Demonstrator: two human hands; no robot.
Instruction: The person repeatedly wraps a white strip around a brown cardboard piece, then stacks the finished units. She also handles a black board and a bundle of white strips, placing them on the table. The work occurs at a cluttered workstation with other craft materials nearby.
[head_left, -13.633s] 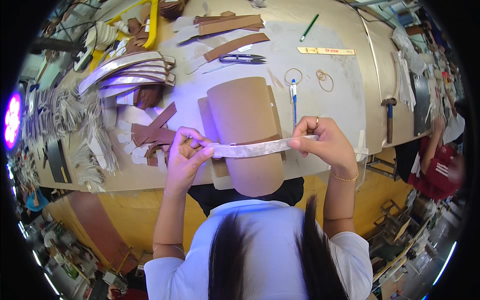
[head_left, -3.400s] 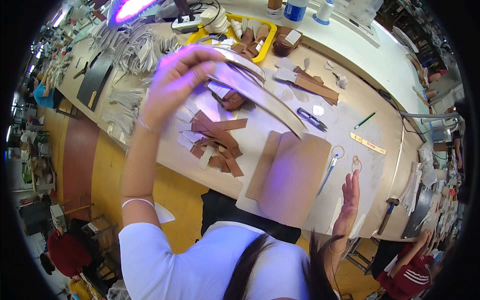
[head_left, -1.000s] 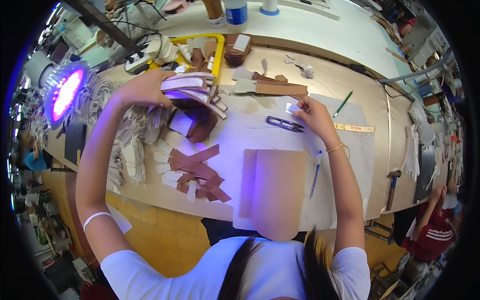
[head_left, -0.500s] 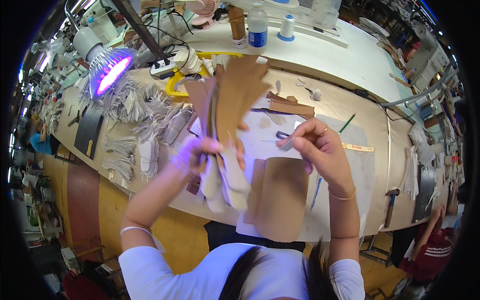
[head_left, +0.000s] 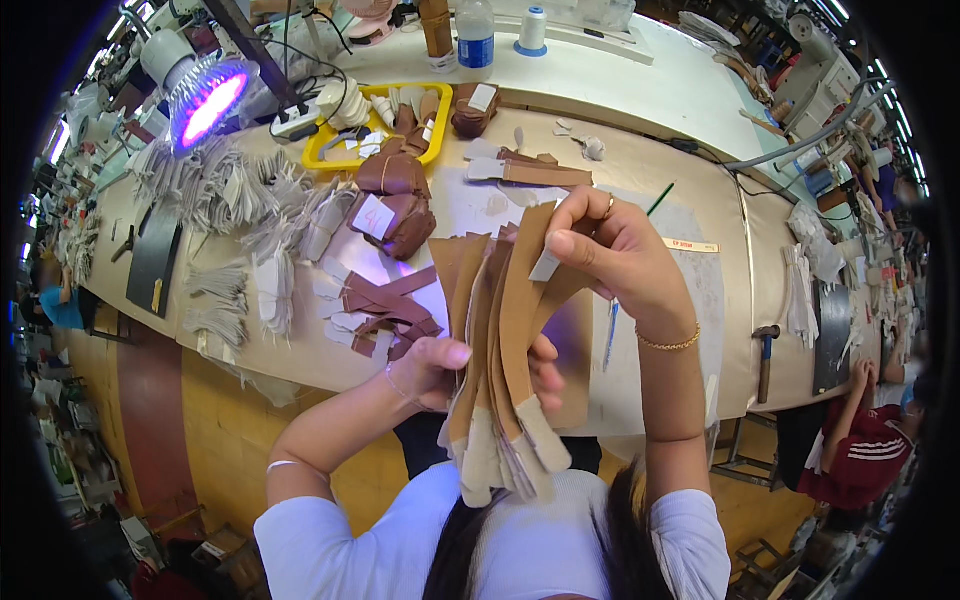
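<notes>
While we hold the bundle of tan leather strips (head_left: 500, 360) upright above the near edge of the workbench (head_left: 640, 150), our left hand (head_left: 435, 370) is closed around its lower half and our right hand (head_left: 615, 255) pinches the top of one strip between thumb and fingers. We judge the sorting only begun: loose brown offcuts (head_left: 385, 310) and stacks of pale pieces (head_left: 230, 190) lie unsorted to our left, near the yellow tray (head_left: 325, 150)
</notes>
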